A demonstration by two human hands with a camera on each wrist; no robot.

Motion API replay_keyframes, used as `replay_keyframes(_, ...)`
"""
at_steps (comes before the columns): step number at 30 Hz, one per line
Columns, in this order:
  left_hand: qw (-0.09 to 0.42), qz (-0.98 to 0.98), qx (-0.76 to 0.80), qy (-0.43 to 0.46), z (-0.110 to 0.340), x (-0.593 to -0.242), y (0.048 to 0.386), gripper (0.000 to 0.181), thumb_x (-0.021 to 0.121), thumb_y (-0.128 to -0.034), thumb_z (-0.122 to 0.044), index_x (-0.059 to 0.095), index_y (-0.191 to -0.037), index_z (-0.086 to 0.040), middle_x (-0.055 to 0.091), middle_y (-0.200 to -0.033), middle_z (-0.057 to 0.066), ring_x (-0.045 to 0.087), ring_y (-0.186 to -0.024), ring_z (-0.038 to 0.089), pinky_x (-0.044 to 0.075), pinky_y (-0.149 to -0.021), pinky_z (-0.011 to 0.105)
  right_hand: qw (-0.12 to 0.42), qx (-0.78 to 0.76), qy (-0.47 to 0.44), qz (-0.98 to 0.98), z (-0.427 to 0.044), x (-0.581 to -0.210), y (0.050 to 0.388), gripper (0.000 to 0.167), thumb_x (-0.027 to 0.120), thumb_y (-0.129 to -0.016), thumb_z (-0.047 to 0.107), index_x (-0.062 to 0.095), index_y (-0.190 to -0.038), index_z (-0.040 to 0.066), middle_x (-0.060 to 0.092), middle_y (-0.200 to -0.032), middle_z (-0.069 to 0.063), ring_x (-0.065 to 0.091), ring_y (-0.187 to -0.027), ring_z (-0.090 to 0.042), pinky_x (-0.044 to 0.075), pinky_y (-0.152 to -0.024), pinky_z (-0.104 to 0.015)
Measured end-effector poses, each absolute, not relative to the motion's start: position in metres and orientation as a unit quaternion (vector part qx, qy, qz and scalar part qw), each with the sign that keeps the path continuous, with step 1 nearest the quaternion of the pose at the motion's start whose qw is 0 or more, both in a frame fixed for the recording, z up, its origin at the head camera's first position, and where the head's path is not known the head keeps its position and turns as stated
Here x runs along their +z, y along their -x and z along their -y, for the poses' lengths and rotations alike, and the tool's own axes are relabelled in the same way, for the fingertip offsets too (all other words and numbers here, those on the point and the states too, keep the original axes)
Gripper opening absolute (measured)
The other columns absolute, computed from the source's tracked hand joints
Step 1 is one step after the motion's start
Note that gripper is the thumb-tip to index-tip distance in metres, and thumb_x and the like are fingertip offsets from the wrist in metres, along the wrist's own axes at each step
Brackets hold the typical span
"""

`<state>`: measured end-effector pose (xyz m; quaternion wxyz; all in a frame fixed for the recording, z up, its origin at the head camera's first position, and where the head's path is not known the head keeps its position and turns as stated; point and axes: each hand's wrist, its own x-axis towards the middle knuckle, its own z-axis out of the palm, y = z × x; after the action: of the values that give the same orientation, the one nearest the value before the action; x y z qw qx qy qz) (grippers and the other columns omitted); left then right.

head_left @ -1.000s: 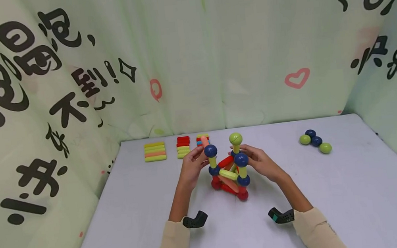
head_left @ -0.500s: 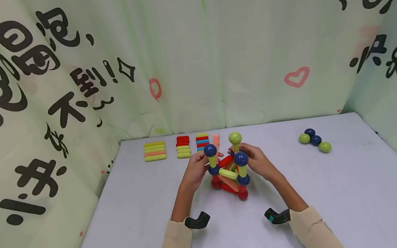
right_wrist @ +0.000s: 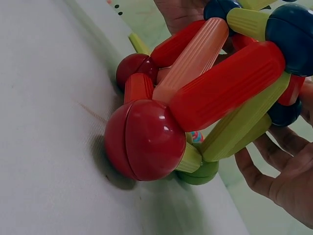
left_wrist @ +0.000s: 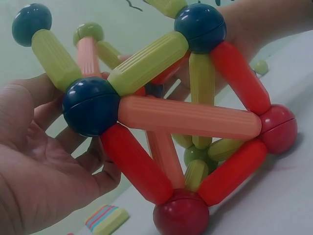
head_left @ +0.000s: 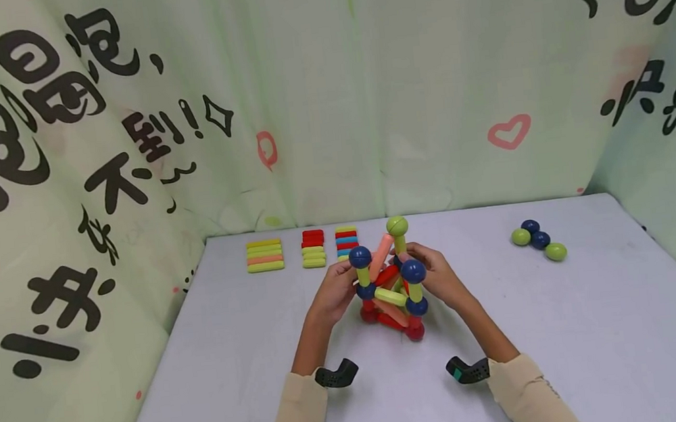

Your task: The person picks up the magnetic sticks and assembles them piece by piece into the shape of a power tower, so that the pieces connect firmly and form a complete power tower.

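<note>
A magnetic rod-and-ball structure (head_left: pixel 390 297) stands on the table, with red balls at its base and blue balls above. My left hand (head_left: pixel 335 291) is at its left side, fingers curled behind the blue ball (left_wrist: pixel 91 106). An orange magnetic rod (head_left: pixel 381 257) leans there, its upper end by the green ball (head_left: pixel 397 225); my left fingers pinch near its lower end, which is partly hidden. My right hand (head_left: pixel 436 273) holds the structure's right rear, fingers curled about a rear blue ball (right_wrist: pixel 285 113). Some fingertips are hidden behind the rods.
Sorted rods lie at the back left: a yellow-and-orange row (head_left: pixel 265 256), a red-and-yellow row (head_left: pixel 314 248) and a mixed row (head_left: pixel 346 243). Loose blue and green balls (head_left: pixel 540 240) lie at the back right. A printed curtain (head_left: pixel 424 94) encloses the table (head_left: pixel 236 357).
My left hand has brought the orange rod rightward, from behind the left blue ball to a tilt toward the green ball. My right hand stays at the structure, its forearm slightly further left.
</note>
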<state>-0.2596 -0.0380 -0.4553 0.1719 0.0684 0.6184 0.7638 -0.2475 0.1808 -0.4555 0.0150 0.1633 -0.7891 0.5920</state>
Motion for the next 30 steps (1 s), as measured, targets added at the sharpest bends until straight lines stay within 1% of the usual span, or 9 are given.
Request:
replay_keyframes(4,0.18,-0.623,0.758,-0.068,0.038,-0.454,0.262,0.034,0.051,-0.1012,-0.016,0.061,-0.128,0.002,0.064,-0.125,0.009,0.055,-0.117,0.02,0.042,-0.106,0.043,0.017,0.581,-0.155,0.799,-0.181,-0.455,0.248,0.035,0.049,-0.103,0.017,0.055,-0.13,-0.003,0.061,-0.127,-0.026,0.058,-0.118,-0.041,0.048,-0.099,-0.055)
replay_keyframes(9,0.16,-0.643,0.747,-0.049,0.042,-0.457,0.266,0.036,0.056,-0.0995,-0.024,0.062,-0.128,-0.003,0.066,-0.119,0.006,0.059,-0.108,0.017,0.047,-0.1,0.039,0.018,0.568,-0.147,0.81,-0.188,-0.462,0.247,0.043,0.047,-0.104,0.025,0.048,-0.138,0.0,0.057,-0.134,-0.024,0.054,-0.126,-0.04,0.044,-0.103,-0.053)
replay_keyframes(14,0.064,-0.732,0.678,-0.003,0.06,-0.466,0.273,0.029,0.059,-0.0979,-0.031,0.067,-0.115,-0.009,0.07,-0.104,0.008,0.064,-0.092,0.015,0.052,-0.089,0.035,0.029,0.584,-0.158,0.796,-0.197,-0.46,0.236,0.045,0.039,-0.107,0.027,0.04,-0.146,0.006,0.049,-0.144,-0.021,0.049,-0.132,-0.04,0.048,-0.102,-0.044)
replay_keyframes(18,-0.041,-0.814,0.578,0.043,0.085,-0.475,0.278,0.02,0.058,-0.0985,-0.022,0.07,-0.108,-0.009,0.072,-0.099,0.01,0.065,-0.091,0.02,0.054,-0.084,0.035,0.043,0.603,-0.192,0.773,-0.205,-0.461,0.226,0.045,0.035,-0.107,0.022,0.034,-0.151,0.009,0.043,-0.15,-0.02,0.042,-0.135,-0.046,0.051,-0.097,-0.029)
replay_keyframes(19,-0.066,-0.828,0.554,0.06,0.092,-0.478,0.279,0.019,0.058,-0.098,-0.019,0.07,-0.107,-0.008,0.071,-0.099,0.012,0.065,-0.091,0.022,0.054,-0.083,0.036,0.045,0.606,-0.205,0.768,-0.206,-0.462,0.224,0.046,0.037,-0.107,0.021,0.032,-0.151,0.009,0.041,-0.151,-0.02,0.04,-0.136,-0.046,0.051,-0.098,-0.03)
replay_keyframes(21,-0.107,-0.853,0.502,0.095,0.106,-0.483,0.28,0.018,0.058,-0.097,-0.015,0.069,-0.107,-0.006,0.069,-0.101,0.015,0.063,-0.094,0.027,0.052,-0.082,0.039,0.043,0.601,-0.235,0.762,-0.208,-0.462,0.218,0.053,0.044,-0.104,0.016,0.026,-0.153,0.009,0.035,-0.155,-0.02,0.035,-0.138,-0.048,0.049,-0.101,-0.04)
replay_keyframes(25,-0.143,-0.887,0.418,0.136,0.131,-0.494,0.28,0.026,0.059,-0.0947,-0.01,0.065,-0.12,-0.006,0.056,-0.115,0.023,0.052,-0.109,0.039,0.044,-0.088,0.05,0.019,0.57,-0.277,0.773,-0.207,-0.461,0.208,0.082,0.063,-0.093,0.02,0.013,-0.157,0.014,0.021,-0.161,-0.02,0.024,-0.143,-0.048,0.038,-0.101,-0.067)
replay_keyframes(27,-0.138,-0.902,0.387,0.132,0.141,-0.497,0.28,0.035,0.059,-0.0952,-0.009,0.059,-0.131,-0.007,0.046,-0.121,0.027,0.042,-0.115,0.042,0.038,-0.092,0.054,0.002,0.549,-0.273,0.79,-0.203,-0.459,0.204,0.094,0.07,-0.088,0.024,0.007,-0.158,0.019,0.015,-0.162,-0.018,0.022,-0.145,-0.047,0.037,-0.101,-0.069)
replay_keyframes(30,-0.108,-0.926,0.344,0.113,0.151,-0.501,0.281,0.046,0.053,-0.0985,-0.01,0.047,-0.144,-0.012,0.035,-0.128,0.029,0.03,-0.12,0.043,0.032,-0.098,0.056,-0.015,0.526,-0.253,0.812,-0.197,-0.458,0.201,0.1,0.073,-0.086,0.026,0.004,-0.158,0.021,0.011,-0.163,-0.017,0.023,-0.145,-0.047,0.037,-0.102,-0.068)
